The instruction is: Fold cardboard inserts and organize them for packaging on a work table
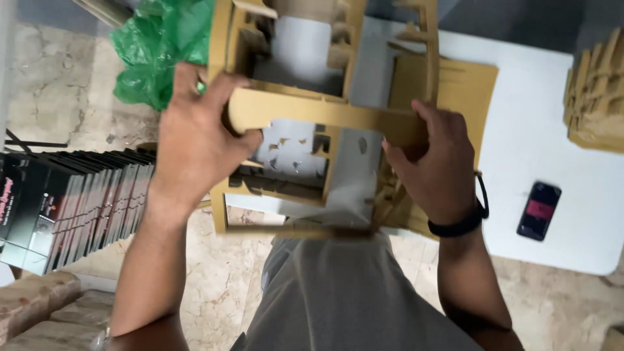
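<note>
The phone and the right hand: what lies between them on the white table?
Nothing: bare white table separates the phone from the right hand, in the head view.

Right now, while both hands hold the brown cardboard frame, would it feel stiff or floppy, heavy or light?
The cardboard frame probably feels light: it is mostly open cut-outs. It seems fairly stiff, since it keeps its shape while gripped only by the left hand and right hand. Its thin bars and tabs could bend or tear easily.

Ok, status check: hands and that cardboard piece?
Left hand and right hand both gripping the cardboard frame by its crossbar. Frame held over the white table. Phone off right, clear.
</note>
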